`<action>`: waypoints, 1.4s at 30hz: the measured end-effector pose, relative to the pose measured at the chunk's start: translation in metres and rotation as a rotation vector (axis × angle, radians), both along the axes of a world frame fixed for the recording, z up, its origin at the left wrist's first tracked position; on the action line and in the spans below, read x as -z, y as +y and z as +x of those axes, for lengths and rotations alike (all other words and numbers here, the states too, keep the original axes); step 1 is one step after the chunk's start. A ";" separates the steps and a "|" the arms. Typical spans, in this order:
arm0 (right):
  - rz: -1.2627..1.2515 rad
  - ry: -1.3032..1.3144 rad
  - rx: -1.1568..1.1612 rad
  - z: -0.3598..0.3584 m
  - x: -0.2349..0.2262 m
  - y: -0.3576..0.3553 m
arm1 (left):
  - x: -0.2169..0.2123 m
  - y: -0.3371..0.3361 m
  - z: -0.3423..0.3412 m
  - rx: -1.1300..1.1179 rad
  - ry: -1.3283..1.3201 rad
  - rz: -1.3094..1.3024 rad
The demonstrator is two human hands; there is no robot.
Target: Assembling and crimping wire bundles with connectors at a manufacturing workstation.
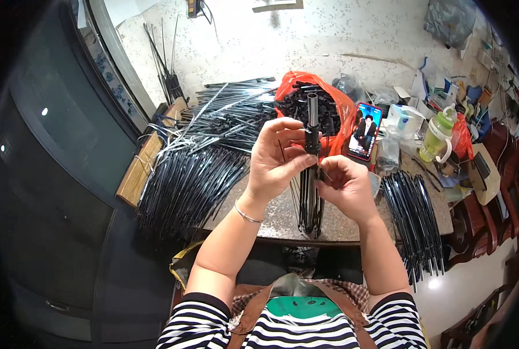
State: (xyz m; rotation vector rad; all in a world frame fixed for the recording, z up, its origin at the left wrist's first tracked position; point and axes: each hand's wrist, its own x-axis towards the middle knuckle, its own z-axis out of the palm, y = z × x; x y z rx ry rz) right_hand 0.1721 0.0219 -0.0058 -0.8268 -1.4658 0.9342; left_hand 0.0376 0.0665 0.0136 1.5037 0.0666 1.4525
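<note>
Over the front of the table I hold an umbrella frame (312, 136) upright. It has a metal tube at the top, a black collar below it, and thin dark ribs (310, 215) hanging down toward the table's front edge. My left hand (271, 160) is closed round the frame at the collar, thumb across its front. Just to the right and lower, my right hand (349, 186) has its thumb and fingers pinched together beside the ribs. A thin wire-like piece seems to be at those fingertips, but it is too small to name.
Long dark ribs (184, 189) and metal rods (227, 110) lie piled on the left. Behind the frame, a red plastic bag (348, 107) holds small black parts. A lit phone (364, 134), a green bottle (437, 136) and another frame bundle (413, 215) are on the right.
</note>
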 end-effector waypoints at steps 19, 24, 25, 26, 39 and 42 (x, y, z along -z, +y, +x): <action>0.033 0.098 0.019 -0.013 0.006 -0.008 | 0.015 -0.005 -0.015 -0.206 0.231 0.117; 0.102 -0.046 0.069 -0.010 0.008 -0.008 | 0.020 -0.003 -0.016 -0.232 0.262 0.171; 0.107 -0.073 0.101 -0.010 0.007 -0.008 | 0.020 -0.002 -0.016 -0.237 0.253 0.185; 0.107 -0.074 0.104 -0.010 0.008 -0.008 | 0.020 -0.003 -0.015 -0.234 0.251 0.185; 0.402 -0.274 0.244 -0.008 0.007 -0.015 | 0.023 -0.015 -0.022 0.029 0.181 0.005; 0.610 -0.413 0.304 -0.015 0.005 -0.021 | 0.033 -0.017 -0.025 0.111 0.055 -0.084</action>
